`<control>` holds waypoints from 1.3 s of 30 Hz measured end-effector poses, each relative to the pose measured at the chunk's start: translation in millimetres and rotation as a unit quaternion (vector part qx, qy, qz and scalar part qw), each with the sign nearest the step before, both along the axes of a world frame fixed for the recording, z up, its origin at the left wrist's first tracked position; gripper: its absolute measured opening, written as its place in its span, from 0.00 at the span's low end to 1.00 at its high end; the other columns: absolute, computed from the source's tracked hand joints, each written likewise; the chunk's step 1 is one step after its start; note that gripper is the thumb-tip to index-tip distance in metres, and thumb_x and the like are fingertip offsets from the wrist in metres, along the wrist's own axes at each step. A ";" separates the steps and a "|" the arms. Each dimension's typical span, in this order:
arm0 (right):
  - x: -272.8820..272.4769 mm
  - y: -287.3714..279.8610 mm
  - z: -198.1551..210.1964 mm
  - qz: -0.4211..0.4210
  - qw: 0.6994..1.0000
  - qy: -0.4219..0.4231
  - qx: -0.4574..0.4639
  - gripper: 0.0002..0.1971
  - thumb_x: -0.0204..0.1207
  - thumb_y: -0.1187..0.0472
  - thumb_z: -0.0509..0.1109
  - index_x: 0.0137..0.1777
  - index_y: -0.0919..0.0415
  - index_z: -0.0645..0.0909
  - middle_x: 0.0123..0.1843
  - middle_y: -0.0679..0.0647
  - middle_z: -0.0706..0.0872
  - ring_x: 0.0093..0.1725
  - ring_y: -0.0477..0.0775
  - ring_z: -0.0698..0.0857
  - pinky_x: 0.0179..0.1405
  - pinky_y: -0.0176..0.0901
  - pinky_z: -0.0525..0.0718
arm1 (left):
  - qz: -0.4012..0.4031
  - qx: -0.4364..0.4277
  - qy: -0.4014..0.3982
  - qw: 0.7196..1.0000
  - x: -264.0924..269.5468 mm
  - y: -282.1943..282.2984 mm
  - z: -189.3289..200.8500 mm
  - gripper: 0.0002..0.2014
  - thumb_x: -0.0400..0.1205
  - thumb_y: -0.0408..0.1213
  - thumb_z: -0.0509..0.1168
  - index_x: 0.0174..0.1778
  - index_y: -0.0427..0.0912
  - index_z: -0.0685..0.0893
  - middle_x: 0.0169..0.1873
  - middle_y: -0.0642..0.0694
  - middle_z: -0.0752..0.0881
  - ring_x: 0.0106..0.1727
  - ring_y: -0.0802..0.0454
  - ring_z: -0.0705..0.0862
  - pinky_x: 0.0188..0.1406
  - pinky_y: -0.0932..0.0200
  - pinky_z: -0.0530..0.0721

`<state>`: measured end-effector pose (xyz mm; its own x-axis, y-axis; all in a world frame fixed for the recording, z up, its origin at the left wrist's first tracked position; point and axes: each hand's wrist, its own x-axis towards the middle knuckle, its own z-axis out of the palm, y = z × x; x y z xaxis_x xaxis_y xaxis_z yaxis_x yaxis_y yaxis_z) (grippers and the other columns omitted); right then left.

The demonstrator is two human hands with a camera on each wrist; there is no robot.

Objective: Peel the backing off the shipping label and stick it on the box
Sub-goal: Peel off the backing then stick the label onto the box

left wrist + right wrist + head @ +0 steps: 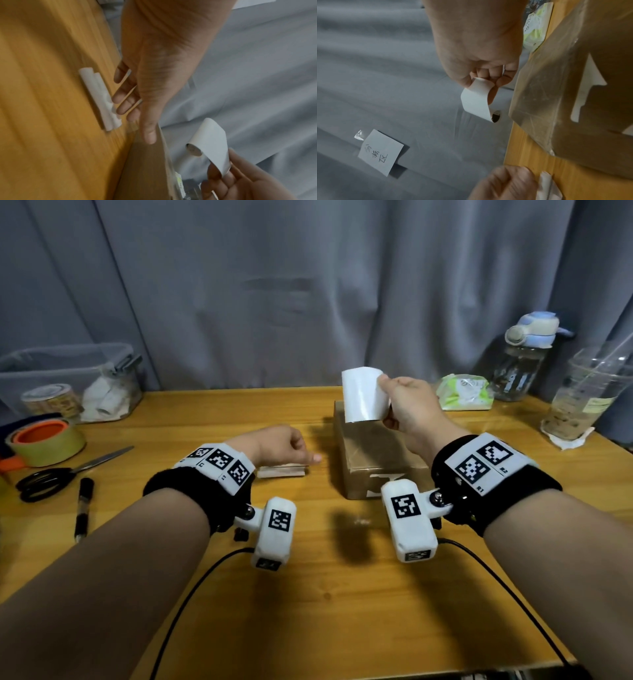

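The right hand (409,405), right of centre in the head view, is pinching one edge of a curling white paper shipping label (363,395) between thumb and fingertips, holding it up in the air over the far end of the tape-wrapped brown cardboard box (376,453). The label is touching nothing but the hand; its free end is rolling into a small tube, as the right-wrist view shows. The left hand (277,445), at centre frame, is hovering low with fingers loosely bent and gripping nothing, just above a crumpled strip of white paper (281,471) lying on the yellow wooden table (308,594) — probably the peeled backing, though I cannot confirm that. Judging from this, the peeling is looking finished and the sticking is not yet done: the label needs flattening against its curl, lowering onto the box top and pressing down.
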<state>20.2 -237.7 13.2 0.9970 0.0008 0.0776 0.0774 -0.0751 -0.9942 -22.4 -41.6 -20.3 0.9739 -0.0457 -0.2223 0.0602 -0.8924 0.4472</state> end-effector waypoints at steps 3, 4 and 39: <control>-3.3 -4.4 1.4 0.003 1.000 0.011 0.001 0.14 0.78 0.54 0.64 0.32 0.55 0.74 0.40 0.59 0.76 0.41 0.56 0.74 0.41 0.48 0.72 | -0.002 -0.073 -0.162 0.984 1.8 -10.1 12.9 0.20 0.74 0.55 0.68 0.45 0.40 0.82 0.36 0.51 0.81 0.40 0.52 0.78 0.39 0.62 0.77; -4.3 -5.7 2.4 0.003 1.000 0.015 0.005 0.13 0.78 0.54 0.63 0.33 0.55 0.74 0.41 0.59 0.77 0.41 0.57 0.75 0.42 0.48 0.73 | -0.006 -0.101 -0.224 0.969 0.6 -16.0 18.6 0.18 0.73 0.54 0.69 0.44 0.41 0.80 0.35 0.52 0.79 0.40 0.53 0.77 0.38 0.64 0.75; 13.3 -52.5 -4.5 0.076 0.861 -0.172 -0.473 0.16 0.67 0.47 0.75 0.55 0.45 0.84 0.52 0.52 0.67 0.63 0.58 0.70 0.68 0.46 0.66 | 0.077 -0.367 -0.214 0.902 29.0 -71.1 17.6 0.07 0.77 0.30 0.69 0.33 0.41 0.83 0.31 0.50 0.83 0.30 0.65 0.80 0.28 0.82 0.75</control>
